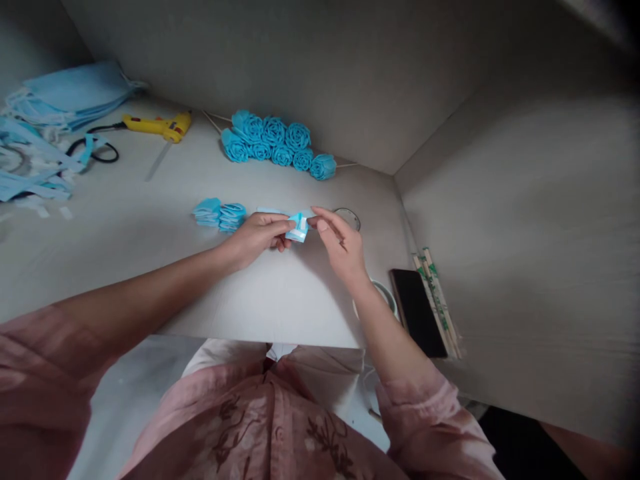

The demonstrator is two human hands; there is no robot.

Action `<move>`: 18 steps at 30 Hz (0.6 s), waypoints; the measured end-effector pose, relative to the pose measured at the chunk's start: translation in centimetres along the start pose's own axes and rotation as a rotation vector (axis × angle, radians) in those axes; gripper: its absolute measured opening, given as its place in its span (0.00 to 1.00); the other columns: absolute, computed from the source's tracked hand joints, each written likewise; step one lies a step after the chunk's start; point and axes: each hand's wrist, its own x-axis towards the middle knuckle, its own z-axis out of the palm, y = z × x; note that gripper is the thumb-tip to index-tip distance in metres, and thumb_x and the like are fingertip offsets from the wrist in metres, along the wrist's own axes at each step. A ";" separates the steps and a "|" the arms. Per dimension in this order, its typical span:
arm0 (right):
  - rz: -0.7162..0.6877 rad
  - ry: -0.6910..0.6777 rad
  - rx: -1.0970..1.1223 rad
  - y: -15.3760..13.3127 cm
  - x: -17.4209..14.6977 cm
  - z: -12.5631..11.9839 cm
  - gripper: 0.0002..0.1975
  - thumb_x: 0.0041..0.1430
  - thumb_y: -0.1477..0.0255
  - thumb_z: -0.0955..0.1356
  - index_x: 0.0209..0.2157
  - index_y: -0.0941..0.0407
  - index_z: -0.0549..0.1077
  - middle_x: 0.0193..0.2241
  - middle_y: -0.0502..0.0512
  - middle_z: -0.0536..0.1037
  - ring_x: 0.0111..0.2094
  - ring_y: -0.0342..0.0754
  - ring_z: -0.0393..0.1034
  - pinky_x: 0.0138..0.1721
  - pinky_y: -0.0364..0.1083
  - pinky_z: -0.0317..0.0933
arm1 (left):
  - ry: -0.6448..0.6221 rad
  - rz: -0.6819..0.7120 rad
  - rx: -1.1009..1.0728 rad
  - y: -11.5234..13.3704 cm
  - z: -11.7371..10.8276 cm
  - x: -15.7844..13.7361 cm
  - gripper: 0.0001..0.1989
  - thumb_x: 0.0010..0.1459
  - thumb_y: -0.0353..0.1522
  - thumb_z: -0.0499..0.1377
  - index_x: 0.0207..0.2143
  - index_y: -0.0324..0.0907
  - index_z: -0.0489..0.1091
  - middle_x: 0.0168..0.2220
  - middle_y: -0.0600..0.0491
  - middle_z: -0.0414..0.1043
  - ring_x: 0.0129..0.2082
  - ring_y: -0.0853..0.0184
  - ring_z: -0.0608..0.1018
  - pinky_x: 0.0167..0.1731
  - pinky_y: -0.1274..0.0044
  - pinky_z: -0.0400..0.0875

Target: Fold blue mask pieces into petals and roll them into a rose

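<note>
My left hand [255, 239] pinches a small folded piece of light blue mask fabric [299, 233] between thumb and fingers, above the table. White strips, which look like tape, show on its face. My right hand [341, 241] is at the piece's right edge, with the index finger raised and the thumb close to another finger. Whatever may be between those fingertips is too small to make out. Left of my left hand lie two stacks of folded blue fabric pieces [220, 215]. A roll of tape [349, 217] lies partly hidden behind my right hand.
Several blue fabric roses [274, 132] on sticks lie at the back. A yellow glue gun [159, 125] rests left of them, near stacked blue masks [77, 93] and cut strips [35, 175]. A dark phone [417, 310] and wrapped chopsticks [437, 293] lie right, beside a partly hidden round item [386, 297].
</note>
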 end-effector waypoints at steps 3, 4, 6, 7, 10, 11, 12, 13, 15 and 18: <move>0.125 -0.025 0.132 0.5 0.2 0.1 0.17 0.63 0.59 0.66 0.51 0.48 0.74 0.38 0.53 0.80 0.41 0.47 0.73 0.41 0.48 0.67 | -0.002 0.006 0.107 0.2 0.1 -0.2 0.12 0.54 0.38 0.63 0.26 0.38 0.73 0.21 0.54 0.70 0.21 0.73 0.69 0.23 0.80 0.62; 0.143 -0.052 0.162 0.7 0.3 0.2 0.18 0.62 0.59 0.67 0.52 0.49 0.73 0.37 0.52 0.79 0.40 0.46 0.73 0.41 0.47 0.67 | -0.001 0.016 0.142 0.2 0.2 -0.3 0.12 0.54 0.38 0.62 0.25 0.38 0.72 0.20 0.54 0.69 0.20 0.74 0.69 0.23 0.80 0.62; 0.159 -0.103 0.202 1.0 0.5 0.4 0.22 0.58 0.59 0.70 0.53 0.49 0.72 0.36 0.51 0.77 0.38 0.45 0.71 0.39 0.45 0.67 | 0.002 0.036 0.203 0.3 0.3 -0.4 0.13 0.55 0.39 0.61 0.24 0.38 0.71 0.20 0.54 0.69 0.20 0.74 0.68 0.23 0.80 0.61; 0.159 -0.121 0.211 1.2 0.5 0.6 0.24 0.57 0.60 0.71 0.54 0.49 0.71 0.35 0.50 0.76 0.37 0.44 0.70 0.38 0.45 0.66 | 0.001 0.042 0.226 0.4 0.3 -0.5 0.13 0.55 0.39 0.61 0.24 0.38 0.71 0.20 0.54 0.69 0.20 0.74 0.68 0.23 0.80 0.61; 0.147 -0.134 0.207 1.4 0.6 0.8 0.26 0.55 0.63 0.71 0.55 0.49 0.70 0.33 0.48 0.73 0.33 0.42 0.67 0.35 0.43 0.65 | -0.028 0.055 0.257 0.4 0.4 -0.6 0.14 0.56 0.40 0.60 0.25 0.39 0.70 0.21 0.54 0.69 0.21 0.73 0.69 0.23 0.80 0.62; 0.142 -0.129 0.203 1.4 0.5 0.9 0.25 0.55 0.63 0.71 0.56 0.49 0.70 0.32 0.48 0.72 0.32 0.42 0.66 0.35 0.43 0.65 | -0.042 0.062 0.256 0.4 0.4 -0.5 0.14 0.55 0.41 0.61 0.25 0.39 0.70 0.21 0.54 0.69 0.21 0.73 0.69 0.23 0.80 0.63; 0.138 -0.125 0.200 1.4 0.5 0.9 0.25 0.56 0.63 0.71 0.56 0.49 0.70 0.32 0.48 0.72 0.32 0.42 0.66 0.35 0.43 0.64 | -0.056 0.070 0.252 0.3 0.4 -0.5 0.14 0.54 0.40 0.62 0.25 0.39 0.69 0.22 0.55 0.70 0.21 0.73 0.69 0.23 0.80 0.63; 0.136 -0.123 0.198 1.4 0.5 0.9 0.25 0.56 0.64 0.71 0.55 0.49 0.70 0.32 0.48 0.72 0.32 0.42 0.66 0.35 0.43 0.64 | -0.067 0.079 0.248 0.3 0.4 -0.4 0.13 0.52 0.40 0.63 0.26 0.39 0.69 0.23 0.55 0.70 0.21 0.74 0.69 0.23 0.80 0.64; 0.140 -0.134 0.204 1.3 0.4 0.8 0.24 0.57 0.63 0.70 0.55 0.49 0.71 0.32 0.49 0.73 0.33 0.43 0.67 0.36 0.44 0.65 | -0.075 0.096 0.240 0.1 0.4 -0.3 0.11 0.50 0.38 0.64 0.26 0.39 0.69 0.23 0.56 0.70 0.21 0.74 0.69 0.23 0.81 0.64; 0.159 -0.136 0.233 1.1 0.4 0.5 0.21 0.59 0.61 0.69 0.54 0.49 0.72 0.32 0.49 0.74 0.34 0.44 0.68 0.38 0.45 0.65 | -0.070 0.103 0.245 -0.1 0.2 -0.1 0.10 0.50 0.37 0.64 0.27 0.39 0.69 0.22 0.57 0.68 0.21 0.74 0.69 0.22 0.81 0.64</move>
